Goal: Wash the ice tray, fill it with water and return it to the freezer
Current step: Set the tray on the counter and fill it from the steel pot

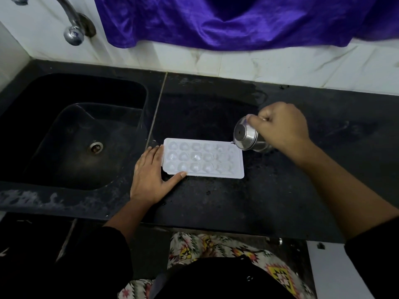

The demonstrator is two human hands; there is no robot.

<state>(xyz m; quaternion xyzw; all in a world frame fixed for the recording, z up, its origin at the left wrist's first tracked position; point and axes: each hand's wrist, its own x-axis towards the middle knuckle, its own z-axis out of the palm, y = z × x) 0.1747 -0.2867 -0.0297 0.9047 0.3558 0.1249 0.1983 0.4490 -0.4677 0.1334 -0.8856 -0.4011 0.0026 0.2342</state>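
A white ice tray [203, 158] with several heart-shaped cells lies flat on the black counter [280, 190], just right of the sink. My left hand [151, 171] rests flat against the tray's left end, thumb along its near edge, fingers straight. My right hand [280, 126] grips a small steel cup [248, 137], tipped on its side with its rim over the tray's far right corner. A thin trickle of water seems to leave the rim there.
A black sink [71, 134] with a metal drain [96, 147] lies to the left. A chrome tap [73, 29] juts from the white tiled wall. Purple cloth [237, 22] hangs over the wall behind the counter. The counter looks wet.
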